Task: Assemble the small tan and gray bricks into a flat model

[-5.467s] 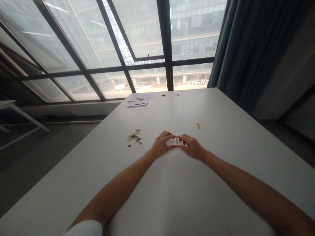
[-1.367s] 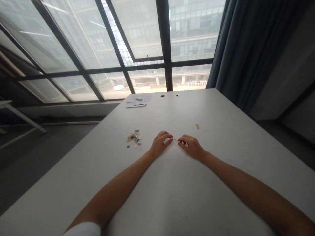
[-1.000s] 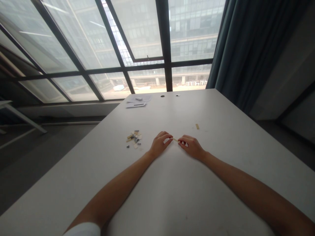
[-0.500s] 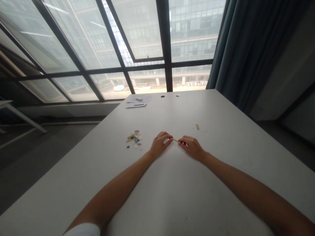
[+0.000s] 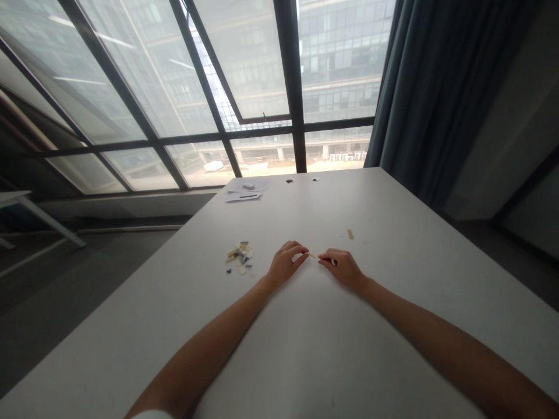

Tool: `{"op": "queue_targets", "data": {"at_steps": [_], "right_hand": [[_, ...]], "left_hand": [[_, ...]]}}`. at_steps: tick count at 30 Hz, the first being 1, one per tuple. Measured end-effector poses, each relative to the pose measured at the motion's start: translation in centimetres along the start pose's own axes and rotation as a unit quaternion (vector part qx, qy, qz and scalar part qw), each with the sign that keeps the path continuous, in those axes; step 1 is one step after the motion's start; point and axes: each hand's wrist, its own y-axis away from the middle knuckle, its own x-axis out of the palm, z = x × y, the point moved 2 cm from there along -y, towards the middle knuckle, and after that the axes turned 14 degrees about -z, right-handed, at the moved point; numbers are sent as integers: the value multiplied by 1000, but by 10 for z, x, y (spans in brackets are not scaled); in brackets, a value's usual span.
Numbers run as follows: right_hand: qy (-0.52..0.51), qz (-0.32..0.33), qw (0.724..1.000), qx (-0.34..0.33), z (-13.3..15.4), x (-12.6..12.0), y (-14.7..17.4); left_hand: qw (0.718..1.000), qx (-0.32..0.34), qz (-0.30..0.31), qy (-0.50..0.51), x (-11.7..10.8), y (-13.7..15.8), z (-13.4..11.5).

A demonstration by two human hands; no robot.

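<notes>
Support at both ends appeared to be the step in hand. A slim cream strip [image 5: 313, 256], probably a toy-brick plate, spanned the gap between the left hand [image 5: 285, 262] and the right hand [image 5: 343, 268], each closed in a fingertip pinch on its nearer end. The strip was located over the worktop [image 5: 305, 331]; contact with that surface could not be confirmed. A pile of tan, white and grey pieces [image 5: 240, 256] lay left of the left hand; a single tan plate [image 5: 350, 234] lay beyond the right. The next move, by judgement, called for steady, matched finger pressure.
</notes>
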Motion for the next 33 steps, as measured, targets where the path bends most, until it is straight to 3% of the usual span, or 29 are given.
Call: {"op": "queue_targets", "data": {"at_steps": [8,18,25,33], "right_hand": [[36,-37,998,40,-11,-20,-21],[93,-148,964,199,-64,-76,-32],[169,-177,939,241,-93,-90,-29],[284,-184,893,297,-117,-95,-26]], "left_hand": [[1000,16,10,-4,20,-43,-5],[999,-18,-17,19,112,-92,-21],[998,-58,28,19,158,-100,-12],[982,-176,27,-63,172,-94,2]]}}
